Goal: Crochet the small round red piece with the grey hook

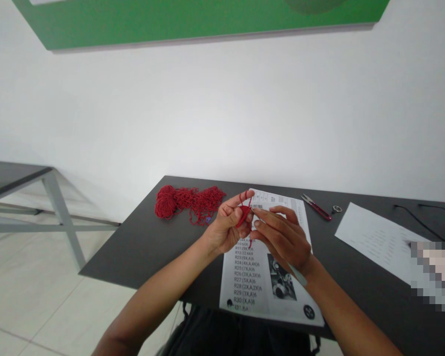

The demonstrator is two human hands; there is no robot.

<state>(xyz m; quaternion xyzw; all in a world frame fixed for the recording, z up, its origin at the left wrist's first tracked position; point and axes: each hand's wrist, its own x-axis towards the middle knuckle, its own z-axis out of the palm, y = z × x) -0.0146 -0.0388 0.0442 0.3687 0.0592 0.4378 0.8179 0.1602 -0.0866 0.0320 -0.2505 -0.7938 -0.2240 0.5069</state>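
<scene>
My left hand (228, 223) pinches a small piece of red crochet work (244, 214), with red yarn looped over its raised index finger. In my right hand (285, 237) is a crochet hook (297, 273); its pale handle shows below the palm, and its thin tip meets the red piece. A short red yarn tail hangs under the piece. Both hands are above a printed pattern sheet (244, 296) with rows of text and a photo. To the left lies a ball of red yarn (165, 201) beside a heap of loose, crinkled red yarn (203, 200).
Thread snips (316, 206) with red handles lie right of the sheet, by a small ring (337, 209). Further right are a second paper (374, 242), black cables (422, 221) and a blurred-out patch. Another table (18, 179) stands at left; a white wall rises behind.
</scene>
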